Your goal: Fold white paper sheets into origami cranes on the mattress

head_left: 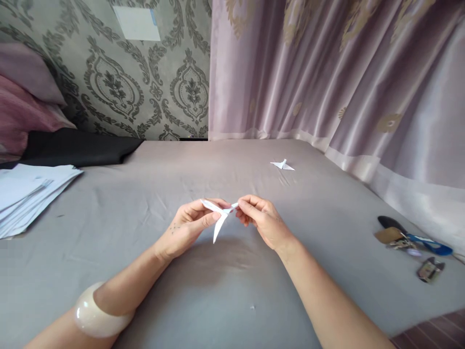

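A folded white paper crane (220,224) is held up between both hands over the grey sheet. My left hand (189,220) is closed on its body, thumb pressed near the middle, while one pointed piece hangs down below the thumb. With thumb and fingertips, my right hand (259,215) pinches the narrow tip on the right side. Parts of the paper are hidden behind the left fingers. Farther back on the right, a second white paper crane (282,165) rests on the sheet with its wings spread.
A stack of white papers (32,194) lies at the left, before a black cloth (80,145). Keys (399,242), a blue object (432,245) and a small box-like item (430,269) lie at the right. Purple curtains (290,72) hang behind the grey sheet (163,310).
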A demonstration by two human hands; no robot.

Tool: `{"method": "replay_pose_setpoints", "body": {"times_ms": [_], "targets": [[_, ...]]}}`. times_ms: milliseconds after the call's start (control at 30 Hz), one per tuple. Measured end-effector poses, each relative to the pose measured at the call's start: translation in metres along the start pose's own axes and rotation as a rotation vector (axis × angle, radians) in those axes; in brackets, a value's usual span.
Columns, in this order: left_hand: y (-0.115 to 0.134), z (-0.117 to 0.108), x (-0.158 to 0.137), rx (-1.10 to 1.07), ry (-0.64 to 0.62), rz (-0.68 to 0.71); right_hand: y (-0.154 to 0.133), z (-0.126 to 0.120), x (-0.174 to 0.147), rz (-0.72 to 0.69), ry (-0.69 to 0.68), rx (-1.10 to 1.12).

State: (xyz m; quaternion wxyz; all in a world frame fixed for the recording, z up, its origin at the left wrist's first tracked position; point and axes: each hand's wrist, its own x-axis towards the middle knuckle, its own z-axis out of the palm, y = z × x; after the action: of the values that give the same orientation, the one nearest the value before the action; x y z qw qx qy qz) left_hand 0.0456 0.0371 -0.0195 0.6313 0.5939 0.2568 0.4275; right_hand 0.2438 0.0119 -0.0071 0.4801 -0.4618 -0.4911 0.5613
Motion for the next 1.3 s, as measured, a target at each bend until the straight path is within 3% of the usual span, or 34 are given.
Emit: {"method": "replay_pose_setpoints", "body": {"times_ms": [133,233,367,600,967,1100,1233,1300], "targets": [[-0.006,-0.004,0.001,-0.235,0.041,-0.073,-0.003,0.004,-0.005,-0.137,-0.055,-0.033],[-0.01,-0.008,0.002,-0.297,0.067,-0.108,-0.007,0.006,-0.006,-0.186,0.02,-0.104],[-0.012,-0.009,0.003,-0.293,0.09,-0.121,-0.009,0.005,-0.007,-0.281,0.167,-0.198],[-0.01,-0.008,0.003,-0.316,0.056,-0.137,-0.004,0.009,-0.006,-0.519,0.126,-0.401],[-0.007,-0.002,0.002,-0.275,0.036,-0.103,-0.002,0.016,-0.007,-0.604,0.254,-0.515],[-0.002,0.003,0.0,-0.062,0.051,0.02,-0.001,0.012,-0.003,-0.498,0.269,-0.468],[0.003,0.007,-0.004,0.32,0.03,0.189,-0.001,0.002,0.002,-0.106,0.352,-0.268],[0.004,0.009,-0.006,0.492,-0.028,0.32,-0.003,-0.002,0.003,0.071,0.303,-0.106]]}}
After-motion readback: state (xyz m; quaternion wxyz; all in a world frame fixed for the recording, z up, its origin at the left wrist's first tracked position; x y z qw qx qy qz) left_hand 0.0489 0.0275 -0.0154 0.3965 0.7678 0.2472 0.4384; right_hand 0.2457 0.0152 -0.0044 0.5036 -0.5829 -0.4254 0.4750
